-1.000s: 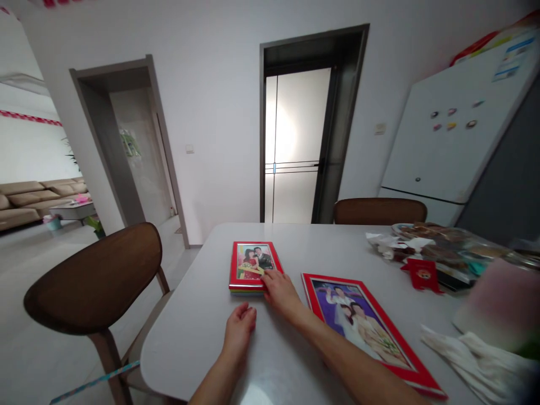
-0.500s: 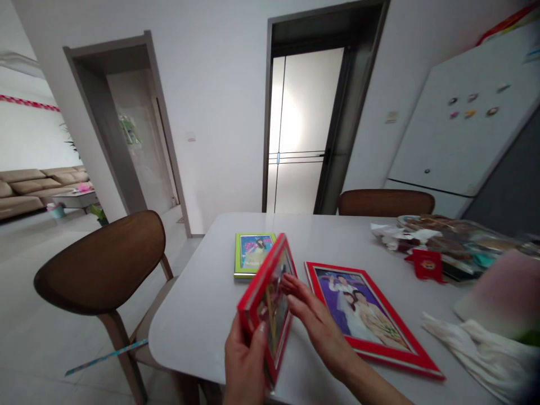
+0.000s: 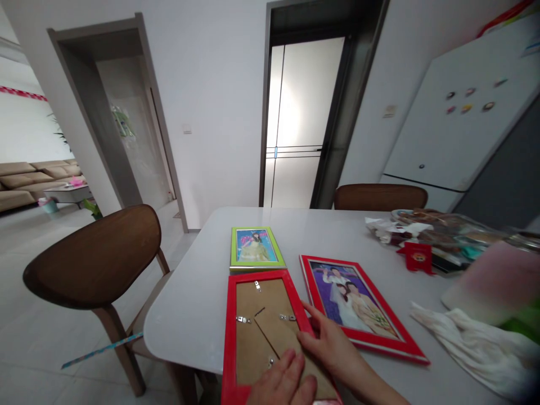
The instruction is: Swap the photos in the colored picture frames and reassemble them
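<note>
A red picture frame (image 3: 247,337) shows its brown backboard, with metal clips and a slanting slit. My right hand (image 3: 331,343) grips its right edge, thumb on the back and fingers at the side. Across the lower part of the backboard lies my left hand (image 3: 280,385), fingers stretched flat and partly cut off by the picture's bottom edge. Just beyond is a green picture frame (image 3: 255,247) with a photo of a person in a pale dress. To the right a second red picture frame (image 3: 358,304) lies face up, showing a wedding photo.
A white cloth (image 3: 468,349) lies at the table's right side, near a pink-and-white object (image 3: 481,281). Behind them are a red packet (image 3: 417,257) and plastic bags (image 3: 459,230). Brown chairs (image 3: 97,256) stand left and behind the white table (image 3: 185,315).
The red frame has turned from upright and edge-on to back side up, lower down. My left hand has moved from its edge onto the backboard; my right hand now grips the right edge.
</note>
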`<state>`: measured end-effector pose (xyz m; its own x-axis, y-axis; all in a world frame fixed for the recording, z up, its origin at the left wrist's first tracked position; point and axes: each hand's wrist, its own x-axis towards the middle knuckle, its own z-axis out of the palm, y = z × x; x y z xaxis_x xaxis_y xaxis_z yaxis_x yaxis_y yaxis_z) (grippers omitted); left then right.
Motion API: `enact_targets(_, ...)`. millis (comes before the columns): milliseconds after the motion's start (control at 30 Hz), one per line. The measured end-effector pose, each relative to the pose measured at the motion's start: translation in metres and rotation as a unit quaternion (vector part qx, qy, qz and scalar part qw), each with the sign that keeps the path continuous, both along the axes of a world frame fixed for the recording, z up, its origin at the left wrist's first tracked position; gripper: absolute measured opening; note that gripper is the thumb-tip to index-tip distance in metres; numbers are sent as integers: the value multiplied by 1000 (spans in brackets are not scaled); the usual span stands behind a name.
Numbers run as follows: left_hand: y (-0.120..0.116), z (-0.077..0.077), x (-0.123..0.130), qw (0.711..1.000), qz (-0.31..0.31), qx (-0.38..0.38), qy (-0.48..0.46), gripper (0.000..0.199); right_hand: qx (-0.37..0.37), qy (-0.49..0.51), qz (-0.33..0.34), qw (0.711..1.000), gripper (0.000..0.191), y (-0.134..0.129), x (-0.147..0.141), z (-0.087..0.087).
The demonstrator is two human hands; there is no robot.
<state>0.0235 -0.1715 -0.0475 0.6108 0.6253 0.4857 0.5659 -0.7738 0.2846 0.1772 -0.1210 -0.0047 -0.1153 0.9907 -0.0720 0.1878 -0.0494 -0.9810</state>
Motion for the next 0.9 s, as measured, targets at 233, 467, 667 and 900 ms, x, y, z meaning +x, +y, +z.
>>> enact_targets(233, 8, 20, -37, 987, 131, -92, -11, 46, 112, -282, 24, 953, 41, 2, 1, -2)
enact_targets(467, 29, 8, -68, 925, 292, -183, -161, 52, 164, -441, 76, 879, 20, 15, -6, 9)
enact_targets(667, 29, 6, -71, 916, 273, -195, -219, 48, 203, -439, 86, 871, 21, 28, -16, -1)
enact_targets(900, 27, 9, -71, 926, 267, -188, -190, 48, 204, -464, 83, 858, 23, 30, -17, -1)
